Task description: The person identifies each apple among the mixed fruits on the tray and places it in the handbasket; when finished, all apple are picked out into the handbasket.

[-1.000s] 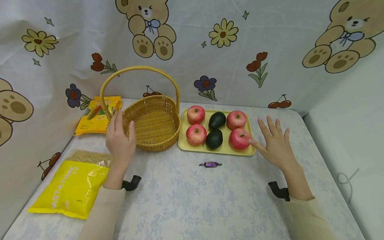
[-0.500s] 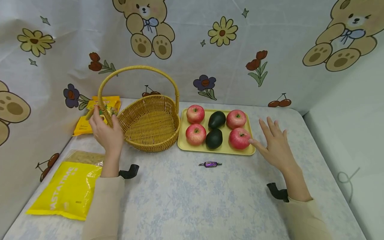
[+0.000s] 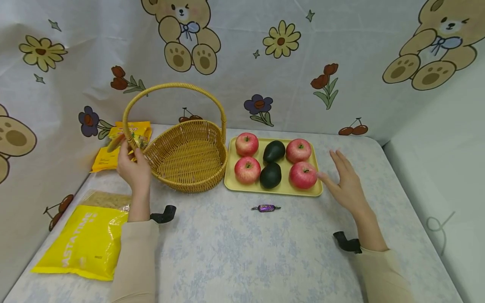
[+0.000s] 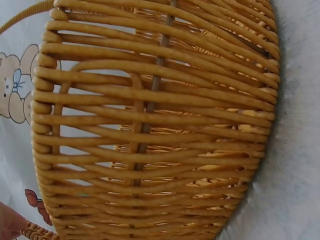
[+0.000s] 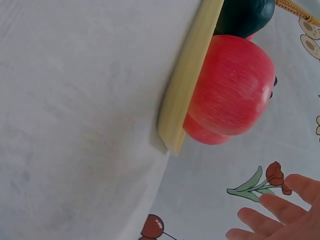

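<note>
A yellow wicker basket with a tall arched handle stands at the back left. My left hand grips the lower left end of that handle, thumb on the near side. The basket's woven side fills the left wrist view, with a fingertip just showing at the handle's base. Off the right end of a pale yellow tray hovers my right hand, fingers extended, thumb near the closest red apple. That apple also shows in the right wrist view, over the tray's edge.
Several apples and two dark green avocados lie on the tray. A purple wrapped candy sits in front of it. A yellow pasta bag lies at left, and an orange-yellow snack bag behind the left hand. Printed cloth hangs behind.
My left hand has moved left from beside the basket's rim and taken hold of the handle's lower end. The right hand has drawn its fingers closer together and shifted slightly.
</note>
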A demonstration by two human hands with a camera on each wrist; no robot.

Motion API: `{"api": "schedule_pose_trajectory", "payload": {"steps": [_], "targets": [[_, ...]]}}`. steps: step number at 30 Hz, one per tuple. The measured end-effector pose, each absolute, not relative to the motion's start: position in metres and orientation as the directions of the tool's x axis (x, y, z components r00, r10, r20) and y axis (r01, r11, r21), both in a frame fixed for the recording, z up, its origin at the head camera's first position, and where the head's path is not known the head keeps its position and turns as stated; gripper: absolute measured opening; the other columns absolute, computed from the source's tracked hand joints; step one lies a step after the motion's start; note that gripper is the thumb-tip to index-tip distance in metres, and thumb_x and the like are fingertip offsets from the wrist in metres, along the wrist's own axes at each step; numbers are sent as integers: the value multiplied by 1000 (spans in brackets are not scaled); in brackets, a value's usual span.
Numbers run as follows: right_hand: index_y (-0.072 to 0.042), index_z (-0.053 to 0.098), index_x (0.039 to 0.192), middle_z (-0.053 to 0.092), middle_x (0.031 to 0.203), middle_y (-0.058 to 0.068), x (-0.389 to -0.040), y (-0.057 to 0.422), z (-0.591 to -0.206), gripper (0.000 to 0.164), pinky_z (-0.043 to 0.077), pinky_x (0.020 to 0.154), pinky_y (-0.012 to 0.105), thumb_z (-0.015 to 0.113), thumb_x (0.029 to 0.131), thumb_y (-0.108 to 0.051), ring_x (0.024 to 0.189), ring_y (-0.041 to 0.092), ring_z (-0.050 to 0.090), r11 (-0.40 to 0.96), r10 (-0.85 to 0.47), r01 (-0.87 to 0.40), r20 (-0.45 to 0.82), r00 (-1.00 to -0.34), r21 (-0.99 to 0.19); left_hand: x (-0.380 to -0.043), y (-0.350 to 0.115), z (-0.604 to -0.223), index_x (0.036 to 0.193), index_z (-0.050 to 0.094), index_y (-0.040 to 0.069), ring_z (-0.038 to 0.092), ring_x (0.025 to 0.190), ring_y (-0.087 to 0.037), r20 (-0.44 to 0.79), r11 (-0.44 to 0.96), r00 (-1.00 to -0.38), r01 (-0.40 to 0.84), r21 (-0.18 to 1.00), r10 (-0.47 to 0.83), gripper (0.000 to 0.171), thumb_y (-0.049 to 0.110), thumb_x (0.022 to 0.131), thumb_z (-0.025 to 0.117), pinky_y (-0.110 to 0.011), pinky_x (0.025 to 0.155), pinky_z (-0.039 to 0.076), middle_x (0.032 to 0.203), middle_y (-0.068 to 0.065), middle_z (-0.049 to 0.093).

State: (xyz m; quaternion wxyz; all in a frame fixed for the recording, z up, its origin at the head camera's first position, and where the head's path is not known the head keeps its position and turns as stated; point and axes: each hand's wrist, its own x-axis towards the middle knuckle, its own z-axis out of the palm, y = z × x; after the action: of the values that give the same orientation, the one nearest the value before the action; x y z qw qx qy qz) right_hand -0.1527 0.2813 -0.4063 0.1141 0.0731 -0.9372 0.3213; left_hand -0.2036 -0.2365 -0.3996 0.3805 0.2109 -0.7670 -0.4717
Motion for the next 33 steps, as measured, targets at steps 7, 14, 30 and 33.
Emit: {"api": "schedule_pose_trajectory", "payload": {"steps": [7,14,30,33], "targets": [[-8,28,154,30,156,24,-157,281,-419,77,27,109,69,68,91,-30,142,45,28,712,-32,-219,281,-959,-667,-203,-240,-403,129,63,6,64,105,-33,366,455,-626,21,890,-689,32,7,99,52,-43,98,48,123,-17,65],[-11,20,157,28,157,23,-159,276,-420,84,34,107,65,67,91,-33,140,46,32,672,31,-103,167,-985,-733,-202,-240,-404,129,63,8,63,104,-31,351,444,-629,11,896,-693,32,9,99,51,-45,97,48,124,-16,65],[-6,17,156,22,160,21,-168,271,-425,89,35,108,62,71,89,-29,139,46,32,603,-57,-58,30,-998,-796,-205,-240,-403,130,62,7,63,106,-32,366,456,-625,18,890,-690,33,8,99,51,-44,96,49,124,-18,64],[-5,17,156,23,160,21,-170,270,-428,92,36,108,61,73,87,-30,138,46,33,593,-69,-43,3,-998,-804,-205,-239,-402,131,61,8,63,106,-31,351,449,-631,5,893,-692,33,9,100,50,-42,95,50,125,-17,64]]}}
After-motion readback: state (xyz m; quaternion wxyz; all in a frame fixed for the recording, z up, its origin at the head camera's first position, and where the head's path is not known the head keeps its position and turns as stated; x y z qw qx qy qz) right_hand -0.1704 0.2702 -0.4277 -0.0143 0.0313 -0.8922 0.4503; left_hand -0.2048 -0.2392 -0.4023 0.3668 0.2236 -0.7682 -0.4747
